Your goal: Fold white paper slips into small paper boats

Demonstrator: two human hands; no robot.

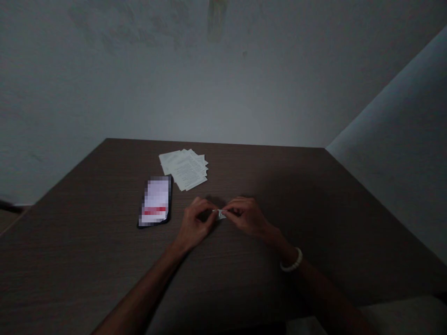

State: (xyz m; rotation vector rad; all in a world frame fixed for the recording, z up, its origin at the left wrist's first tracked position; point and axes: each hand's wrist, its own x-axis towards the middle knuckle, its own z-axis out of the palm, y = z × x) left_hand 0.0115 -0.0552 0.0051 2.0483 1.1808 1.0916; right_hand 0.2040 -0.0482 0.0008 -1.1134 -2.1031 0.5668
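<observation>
Both forearms reach in from the near edge, and the left hand and right hand meet fingertip to fingertip, each pinching one end of a small folded paper scrap just above the dark wooden table. Beyond lie one lit phone and one loose stack of paper slips; one pale bracelet circles the right wrist.

Most of the small paper piece is buried between the fingertips of both hands, so its shape is unclear. The phone screen is blurred, and print on the paper stack is too small to read.
</observation>
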